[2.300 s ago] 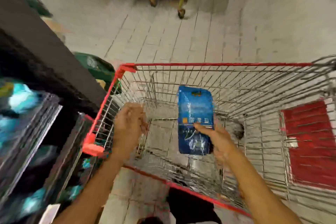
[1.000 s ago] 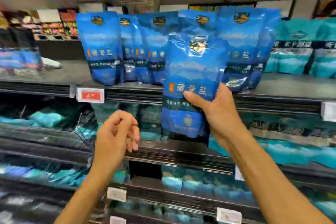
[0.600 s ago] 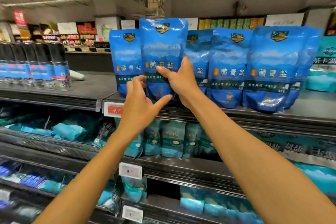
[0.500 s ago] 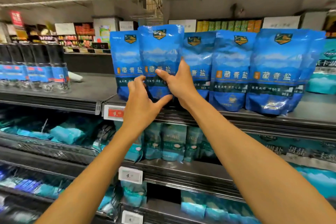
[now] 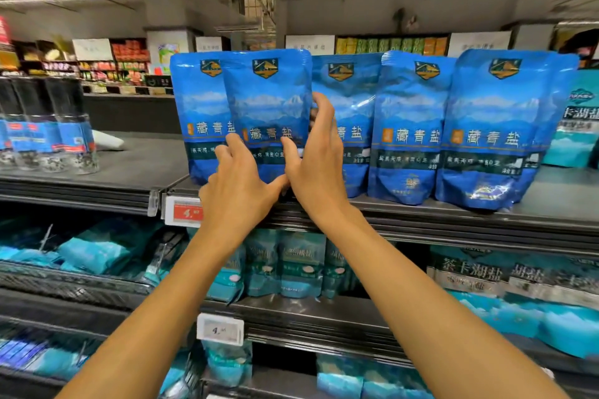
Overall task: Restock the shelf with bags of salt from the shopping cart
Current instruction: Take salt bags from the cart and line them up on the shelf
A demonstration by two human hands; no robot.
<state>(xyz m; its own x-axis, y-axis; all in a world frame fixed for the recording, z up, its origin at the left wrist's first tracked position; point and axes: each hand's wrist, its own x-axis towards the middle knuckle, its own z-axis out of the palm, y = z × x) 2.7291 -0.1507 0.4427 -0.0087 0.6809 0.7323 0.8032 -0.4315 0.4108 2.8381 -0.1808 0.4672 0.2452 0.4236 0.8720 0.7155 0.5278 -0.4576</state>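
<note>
A blue salt bag [image 5: 269,100] stands upright on the top shelf [image 5: 421,214], overlapping the bag to its left [image 5: 197,113]. My right hand [image 5: 319,165] holds its right edge, thumb on the front and fingers reaching up behind it. My left hand [image 5: 236,188] touches the lower front of the bag with its fingertips, thumb spread toward the right hand. More blue salt bags [image 5: 408,126] stand in a row to the right. The shopping cart is out of view.
Dark bottles with blue labels [image 5: 48,126] stand at the left on the top shelf. Teal bags [image 5: 291,262] fill the shelves below. A red price tag [image 5: 183,210] hangs on the shelf edge. Teal packs [image 5: 580,126] sit at the far right.
I lifted the bag out of the cart with my right hand, turned to the shelf and set it down in the row. My left hand came up onto its front.
</note>
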